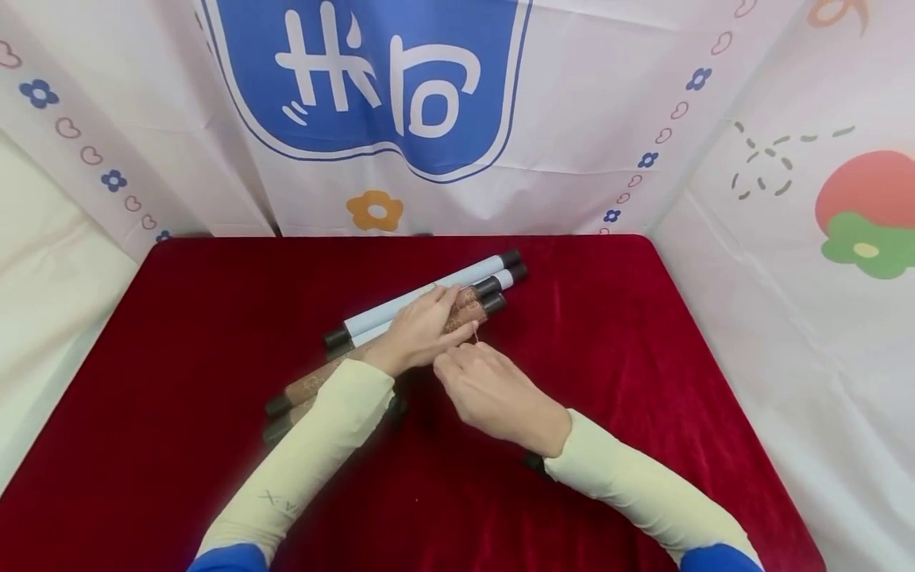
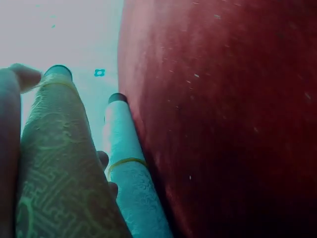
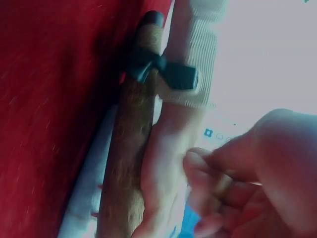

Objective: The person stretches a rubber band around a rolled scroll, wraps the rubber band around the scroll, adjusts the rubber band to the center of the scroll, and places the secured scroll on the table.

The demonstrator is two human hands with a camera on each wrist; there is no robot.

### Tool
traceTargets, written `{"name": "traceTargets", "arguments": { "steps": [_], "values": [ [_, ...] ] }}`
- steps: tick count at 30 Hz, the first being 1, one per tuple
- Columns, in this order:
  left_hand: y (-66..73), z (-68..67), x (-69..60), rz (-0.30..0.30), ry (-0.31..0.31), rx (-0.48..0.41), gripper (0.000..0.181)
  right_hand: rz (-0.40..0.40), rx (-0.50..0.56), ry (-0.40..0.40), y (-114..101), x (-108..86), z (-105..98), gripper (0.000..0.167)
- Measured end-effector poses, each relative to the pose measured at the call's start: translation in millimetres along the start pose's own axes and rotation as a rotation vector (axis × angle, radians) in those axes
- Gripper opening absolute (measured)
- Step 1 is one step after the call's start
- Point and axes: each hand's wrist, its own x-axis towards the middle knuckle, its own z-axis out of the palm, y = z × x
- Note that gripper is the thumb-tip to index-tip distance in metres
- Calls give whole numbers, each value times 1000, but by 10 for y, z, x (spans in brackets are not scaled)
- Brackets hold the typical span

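Note:
My left hand (image 1: pixel 422 330) grips a brown patterned scroll (image 1: pixel 461 316) with black end knobs, its fingertips (image 2: pixel 102 158) curling round the far side in the left wrist view. A thin yellowish rubber band (image 2: pixel 62 83) circles the scroll near one end and stretches towards a finger. Close to that end, my right hand (image 1: pixel 493 389) pinches a thin strand with curled fingers. A second brown scroll (image 1: pixel 307 384) lies alongside, partly under the left hand and forearm. In the right wrist view, the held scroll (image 3: pixel 131 129) runs beside the left forearm.
Behind the brown scrolls lie two pale blue scrolls (image 1: pixel 422 300) with black ends; one has a yellow band (image 2: pixel 128 161) round it. All are on a red velvet-covered table (image 1: pixel 179 334). White printed cloth (image 1: pixel 572 119) hangs at the back and sides.

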Motion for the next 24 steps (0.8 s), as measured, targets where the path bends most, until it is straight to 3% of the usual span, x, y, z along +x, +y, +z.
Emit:
{"name": "traceTargets", "arguments": {
  "steps": [4, 8, 12, 17, 21, 24],
  "values": [
    [30, 8, -31, 67, 14, 136, 70, 42, -45, -46, 118, -227, -4, 9],
    [56, -9, -69, 63, 31, 172, 68, 136, 25, -123, 346, -485, 59, 16],
    [74, -52, -126, 90, 24, 156, 69, 208, 204, -173, 708, -690, 107, 20],
    [151, -113, -245, 184, -19, 91, 66, 258, 493, -177, 1110, -788, 85, 31],
    [251, -174, -332, 273, -85, 24, 62, 251, 670, -184, 1231, -750, 76, 43],
    [328, -265, -396, 303, -105, -42, 62, 238, 797, -178, 1225, -700, 117, 48]
  ]
}}
